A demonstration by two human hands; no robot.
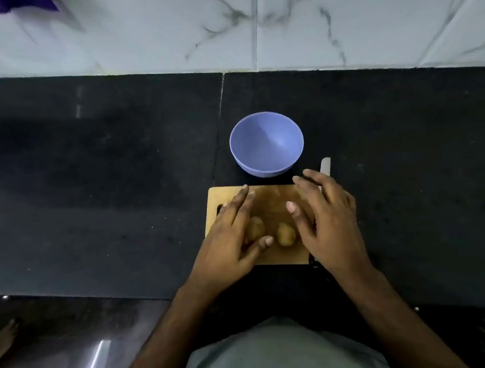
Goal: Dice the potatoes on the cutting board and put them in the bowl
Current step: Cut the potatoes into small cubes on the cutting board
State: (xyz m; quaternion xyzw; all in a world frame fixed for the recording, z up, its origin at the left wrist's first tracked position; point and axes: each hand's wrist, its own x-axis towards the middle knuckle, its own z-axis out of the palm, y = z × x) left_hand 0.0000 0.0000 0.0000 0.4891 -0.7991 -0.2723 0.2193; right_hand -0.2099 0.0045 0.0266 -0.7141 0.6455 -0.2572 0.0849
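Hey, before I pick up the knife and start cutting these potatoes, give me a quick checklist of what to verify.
1. Two potatoes, one and the other, lie on the cutting board: ok.
2. Potatoes are whole, not yet cut: ok.
3. Bowl stands just beyond the board and is empty: ok.
4. Knife is in reach: ok, its blade tip shows beyond the right hand.
5. Knife handle is free to grip: cannot tell, the right hand hides it.
6. Left hand steadies a potato: not ok, it lies open beside one, gripping nothing.
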